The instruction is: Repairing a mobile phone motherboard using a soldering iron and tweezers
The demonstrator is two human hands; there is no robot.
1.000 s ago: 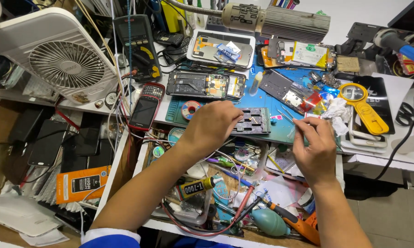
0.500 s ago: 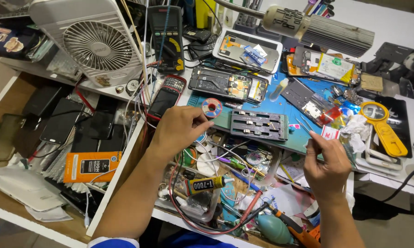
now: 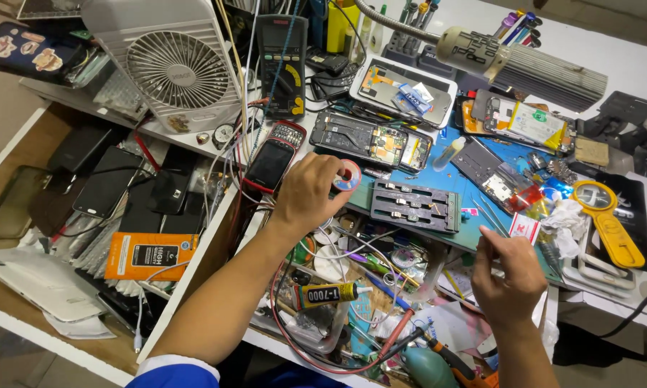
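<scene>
The left hand (image 3: 308, 197) pinches a small round red-and-white spool (image 3: 349, 174) between thumb and fingers, holding it above the cluttered bench (image 3: 625, 79), just at nine o'clock of the dark grey slotted metal fixture (image 3: 415, 206). The right hand (image 3: 509, 271), at five o'clock of that fixture, has its fingers curled together; whether they grip anything I cannot tell.

Blue sleeve, white cuff; bare forearms

The small tape roll (image 3: 349, 174) shows red, white and blue. The mat (image 3: 474, 194) is blue, the magnifier (image 3: 611, 219) yellow, the slatted fan (image 3: 169, 68) white, the box (image 3: 151, 255) orange.
</scene>
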